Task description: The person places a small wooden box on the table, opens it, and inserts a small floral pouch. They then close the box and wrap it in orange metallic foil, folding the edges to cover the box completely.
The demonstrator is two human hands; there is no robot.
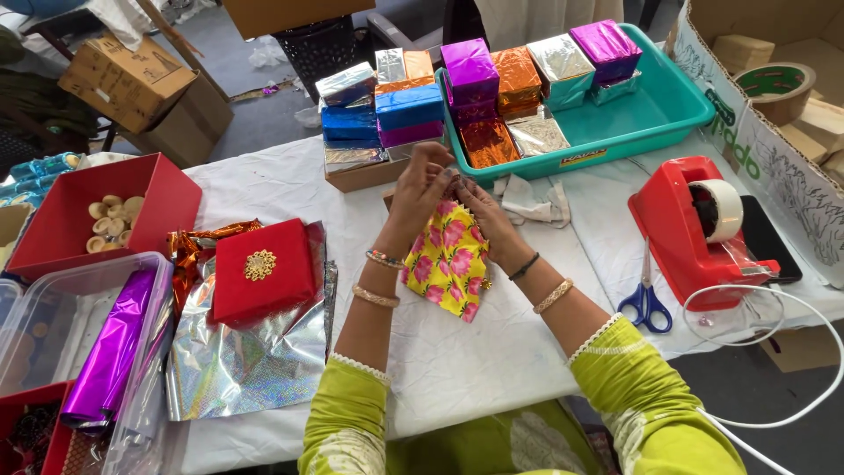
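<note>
Both hands pinch the top of a yellow floral pouch [448, 259]: left hand [420, 193] and right hand [482, 215] closed on its mouth, equally near. Pouch hangs lengthwise toward the person, over the white table [457, 352]

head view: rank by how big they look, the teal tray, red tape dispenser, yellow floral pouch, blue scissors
1. teal tray, clearly largest.
2. red tape dispenser.
3. yellow floral pouch, close to the dispenser in apparent size and partly hidden by the hands, so this order is unsure.
4. blue scissors, smallest.
</note>
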